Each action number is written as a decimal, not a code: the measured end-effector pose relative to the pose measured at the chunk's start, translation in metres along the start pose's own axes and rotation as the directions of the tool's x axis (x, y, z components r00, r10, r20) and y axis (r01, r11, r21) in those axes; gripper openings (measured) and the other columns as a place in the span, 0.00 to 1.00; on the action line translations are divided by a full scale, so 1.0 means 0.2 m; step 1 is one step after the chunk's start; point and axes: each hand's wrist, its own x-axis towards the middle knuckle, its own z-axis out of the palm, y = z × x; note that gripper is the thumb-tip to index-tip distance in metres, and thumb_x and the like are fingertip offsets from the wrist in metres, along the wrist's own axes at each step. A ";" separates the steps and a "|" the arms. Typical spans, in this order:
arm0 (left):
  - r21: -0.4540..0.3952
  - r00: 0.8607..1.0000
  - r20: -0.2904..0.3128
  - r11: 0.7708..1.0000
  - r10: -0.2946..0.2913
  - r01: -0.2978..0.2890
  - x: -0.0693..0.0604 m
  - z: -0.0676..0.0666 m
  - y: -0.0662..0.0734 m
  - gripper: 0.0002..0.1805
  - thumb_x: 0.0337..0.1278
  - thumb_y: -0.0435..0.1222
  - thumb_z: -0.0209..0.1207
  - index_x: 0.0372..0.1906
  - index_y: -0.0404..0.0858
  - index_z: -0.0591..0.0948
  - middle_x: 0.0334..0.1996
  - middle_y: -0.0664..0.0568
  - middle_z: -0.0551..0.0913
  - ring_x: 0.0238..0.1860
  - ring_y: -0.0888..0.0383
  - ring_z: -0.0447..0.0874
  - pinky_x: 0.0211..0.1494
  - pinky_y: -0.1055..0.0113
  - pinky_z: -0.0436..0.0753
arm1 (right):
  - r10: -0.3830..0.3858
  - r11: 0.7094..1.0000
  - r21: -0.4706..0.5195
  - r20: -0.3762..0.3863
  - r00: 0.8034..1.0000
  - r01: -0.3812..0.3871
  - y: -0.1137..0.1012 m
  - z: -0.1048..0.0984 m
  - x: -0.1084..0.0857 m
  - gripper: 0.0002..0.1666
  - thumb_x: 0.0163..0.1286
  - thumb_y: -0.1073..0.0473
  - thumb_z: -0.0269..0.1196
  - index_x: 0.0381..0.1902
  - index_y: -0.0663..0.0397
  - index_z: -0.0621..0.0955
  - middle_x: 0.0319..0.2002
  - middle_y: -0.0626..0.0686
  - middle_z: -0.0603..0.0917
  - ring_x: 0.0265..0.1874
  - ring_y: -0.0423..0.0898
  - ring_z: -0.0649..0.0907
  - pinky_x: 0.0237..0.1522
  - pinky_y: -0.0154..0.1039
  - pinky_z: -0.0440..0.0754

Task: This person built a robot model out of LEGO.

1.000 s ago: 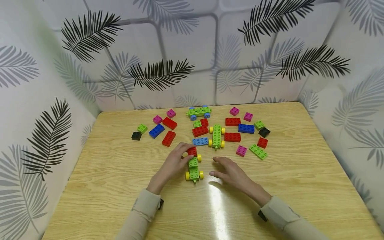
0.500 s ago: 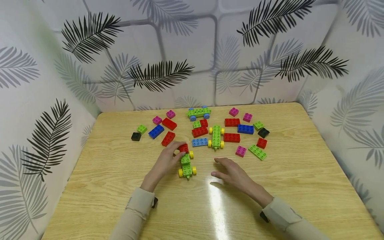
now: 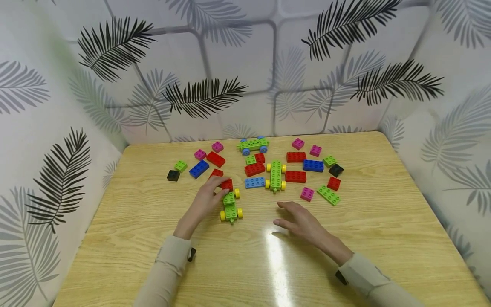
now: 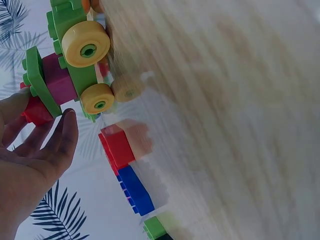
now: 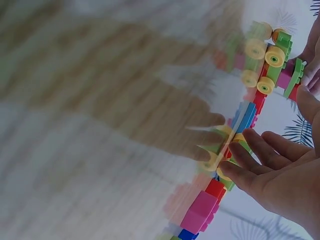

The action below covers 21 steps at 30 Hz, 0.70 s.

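My left hand (image 3: 203,200) grips a toy block car (image 3: 231,212) by the red brick (image 3: 227,184) on top of its stack. The car has a green base and yellow wheels. Between base and top, the left wrist view shows a magenta brick (image 4: 59,77) and a green piece (image 4: 41,82). Its wheels appear to rest on the table. My right hand (image 3: 307,224) hovers over the wood to the right of the car, holding nothing, fingers spread and slightly bent. A second green car base (image 3: 275,175) with yellow wheels stands beyond it.
At the back stands a green car base (image 3: 253,145) with blue wheels. A light blue brick (image 3: 255,183) lies mid-table. Loose bricks lie on both sides, including a blue brick (image 3: 313,166), a black brick (image 3: 173,175) and a magenta brick (image 3: 307,194). Patterned walls surround the table (image 3: 326,264).
My left hand has moved the toy car leftward and slightly away across the table. The right hand stays nearly in place. The loose bricks have not moved.
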 end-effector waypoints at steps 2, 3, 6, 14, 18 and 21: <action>-0.002 1.000 -0.003 1.000 0.004 -0.004 0.01 -0.01 -0.01 0.22 0.68 0.35 0.56 0.64 0.36 0.73 0.57 0.44 0.74 0.56 0.48 0.74 0.51 0.54 0.80 | 0.003 1.000 -0.007 0.000 1.000 -0.003 0.00 -0.01 0.00 0.36 0.68 0.48 0.62 0.66 0.65 0.70 0.62 0.64 0.74 0.62 0.61 0.72 0.62 0.58 0.68; -0.001 1.000 -0.002 1.000 0.002 -0.002 0.01 -0.02 -0.01 0.21 0.68 0.35 0.55 0.64 0.36 0.73 0.58 0.44 0.74 0.56 0.48 0.74 0.53 0.54 0.79 | 0.011 1.000 -0.010 -0.001 1.000 -0.011 0.00 -0.01 0.00 0.36 0.68 0.48 0.63 0.66 0.64 0.70 0.62 0.64 0.74 0.62 0.61 0.72 0.62 0.58 0.68; 0.000 1.000 0.008 1.000 -0.006 0.006 0.02 -0.04 -0.02 0.21 0.69 0.36 0.55 0.64 0.36 0.73 0.59 0.43 0.74 0.59 0.47 0.72 0.58 0.52 0.76 | 0.031 0.999 -0.026 -0.003 1.000 -0.031 0.00 -0.04 0.02 0.35 0.68 0.48 0.63 0.66 0.63 0.70 0.61 0.63 0.74 0.62 0.61 0.72 0.61 0.59 0.68; 0.035 0.999 0.036 0.999 -0.027 0.025 0.06 -0.09 -0.05 0.22 0.68 0.36 0.55 0.64 0.36 0.73 0.60 0.43 0.73 0.61 0.46 0.71 0.64 0.51 0.71 | 0.049 0.998 -0.034 -0.027 0.998 -0.050 0.03 -0.15 0.10 0.35 0.68 0.52 0.63 0.67 0.63 0.68 0.63 0.63 0.72 0.63 0.61 0.71 0.60 0.59 0.69; 0.044 0.999 0.036 0.999 -0.016 0.014 0.08 -0.11 -0.06 0.21 0.68 0.35 0.55 0.63 0.35 0.73 0.58 0.42 0.74 0.60 0.47 0.72 0.63 0.51 0.72 | 0.028 0.998 -0.046 -0.048 0.998 -0.030 0.05 -0.21 0.17 0.34 0.68 0.55 0.64 0.67 0.63 0.68 0.64 0.62 0.72 0.62 0.61 0.72 0.58 0.58 0.72; 0.053 0.999 0.039 0.999 -0.007 0.005 0.09 -0.11 -0.07 0.21 0.68 0.35 0.55 0.63 0.35 0.73 0.58 0.42 0.74 0.60 0.47 0.72 0.62 0.51 0.72 | -0.002 0.999 -0.054 -0.062 0.998 -0.001 0.07 -0.24 0.21 0.33 0.67 0.56 0.64 0.66 0.64 0.69 0.63 0.62 0.73 0.61 0.60 0.72 0.58 0.57 0.72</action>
